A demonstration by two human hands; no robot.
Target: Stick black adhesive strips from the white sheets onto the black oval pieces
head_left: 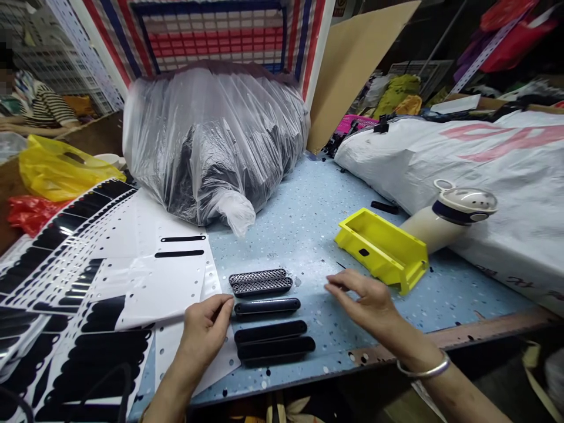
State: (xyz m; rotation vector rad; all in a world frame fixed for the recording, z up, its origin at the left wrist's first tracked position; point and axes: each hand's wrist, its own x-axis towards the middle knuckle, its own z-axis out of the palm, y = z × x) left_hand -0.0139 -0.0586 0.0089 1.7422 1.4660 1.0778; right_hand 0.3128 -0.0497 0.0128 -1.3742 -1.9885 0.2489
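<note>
My left hand [205, 329] is closed in a pinch at the left ends of a column of black oblong plastic pieces; what its fingertips hold, if anything, is hidden. Two pieces at the top show a lattice side [262, 286]. Below them lie a single smooth black bar [267, 306] and a pair of black bars [275, 348]. Right of the column, my right hand [368, 299] hovers with thumb and forefinger slightly apart and nothing visible between them. A yellow tray-like holder [374, 249] stands just beyond it.
Sheets of black oblong stickers [101, 352] cover the left side. A big clear bag of dark pieces [215, 141] sits at the back. On the right, a cream bottle [436, 226] leans by a white sack [497, 170]. A person in striped sleeves [50, 106] is far left.
</note>
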